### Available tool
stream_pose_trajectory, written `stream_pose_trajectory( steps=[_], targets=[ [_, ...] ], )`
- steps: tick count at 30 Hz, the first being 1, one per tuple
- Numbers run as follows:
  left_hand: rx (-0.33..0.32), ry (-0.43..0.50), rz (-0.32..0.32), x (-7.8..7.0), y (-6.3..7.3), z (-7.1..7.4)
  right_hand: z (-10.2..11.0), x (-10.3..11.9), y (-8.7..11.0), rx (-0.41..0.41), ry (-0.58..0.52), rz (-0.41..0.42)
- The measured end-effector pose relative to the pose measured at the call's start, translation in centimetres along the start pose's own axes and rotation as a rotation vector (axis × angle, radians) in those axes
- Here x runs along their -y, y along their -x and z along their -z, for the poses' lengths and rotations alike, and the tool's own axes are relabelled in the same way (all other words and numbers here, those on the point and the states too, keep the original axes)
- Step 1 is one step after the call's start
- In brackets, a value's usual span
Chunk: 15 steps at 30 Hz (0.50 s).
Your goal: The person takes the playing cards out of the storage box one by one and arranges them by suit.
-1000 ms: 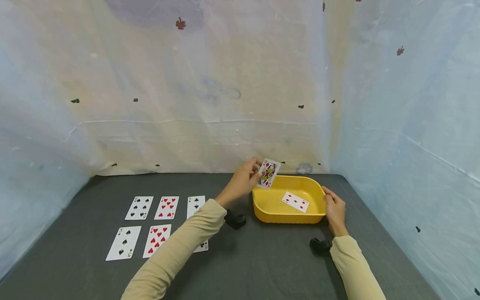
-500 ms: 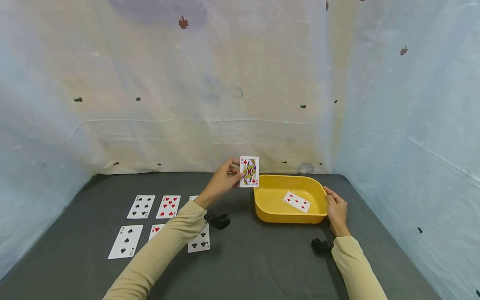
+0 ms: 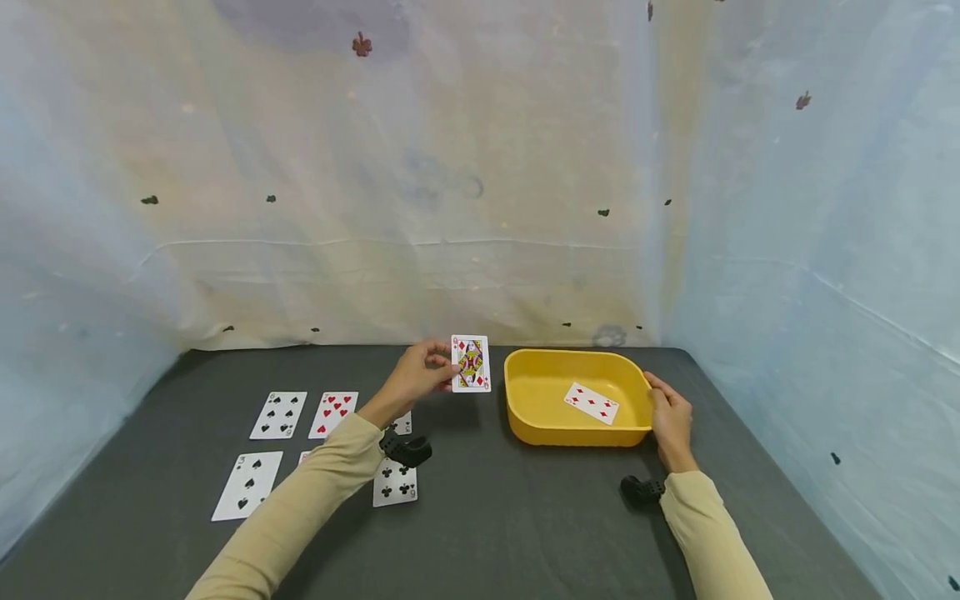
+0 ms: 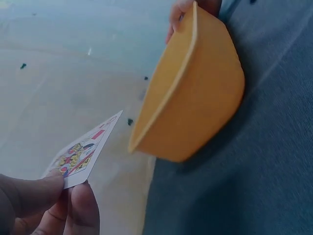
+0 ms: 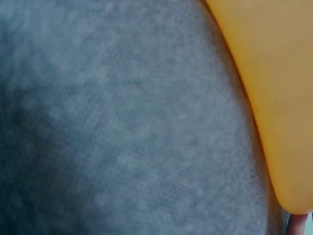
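Note:
In the head view my left hand (image 3: 414, 377) pinches a queen of diamonds playing card (image 3: 471, 364) upright above the table, face toward me. The left wrist view shows the thumb on the card's face (image 4: 78, 159) and fingers behind its edge. My right hand (image 3: 671, 421) grips the right rim of a yellow plastic tub (image 3: 577, 437), thumb side over the edge. Inside the tub a diamond card (image 3: 592, 403) lies face up. The right wrist view holds mostly the tub's side (image 5: 283, 98), with one fingertip below it.
Left on the dark table (image 3: 525, 533) lie face-up cards in two rows, among them a six of spades (image 3: 277, 415), a heart card (image 3: 332, 412), a three of spades (image 3: 247, 483) and a club card (image 3: 396, 485). My left sleeve (image 3: 300, 508) covers parts of others.
My left hand has moved left and slightly down with the queen of diamonds, away from over the tub's left rim. The card has turned from tilted to upright. The right hand and tub stay put.

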State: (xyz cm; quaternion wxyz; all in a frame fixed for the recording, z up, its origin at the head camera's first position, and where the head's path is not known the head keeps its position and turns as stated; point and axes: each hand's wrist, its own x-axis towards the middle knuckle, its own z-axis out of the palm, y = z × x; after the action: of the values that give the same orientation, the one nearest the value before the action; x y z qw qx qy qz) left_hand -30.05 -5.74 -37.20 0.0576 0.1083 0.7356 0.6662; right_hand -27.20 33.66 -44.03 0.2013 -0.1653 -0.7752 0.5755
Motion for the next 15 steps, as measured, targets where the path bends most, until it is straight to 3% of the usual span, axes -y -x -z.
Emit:
stream_pose_trajectory(
  steps=[8,15],
  targets=[
    [-0.024,0.01,0.101,1.7,0.2,0.6,0.0,0.2,0.1,0.009,-0.011,0.007],
    [-0.012,0.014,0.134,2.9,0.5,0.3,-0.1,0.3,0.1,0.006,-0.024,-0.008]
  ],
)
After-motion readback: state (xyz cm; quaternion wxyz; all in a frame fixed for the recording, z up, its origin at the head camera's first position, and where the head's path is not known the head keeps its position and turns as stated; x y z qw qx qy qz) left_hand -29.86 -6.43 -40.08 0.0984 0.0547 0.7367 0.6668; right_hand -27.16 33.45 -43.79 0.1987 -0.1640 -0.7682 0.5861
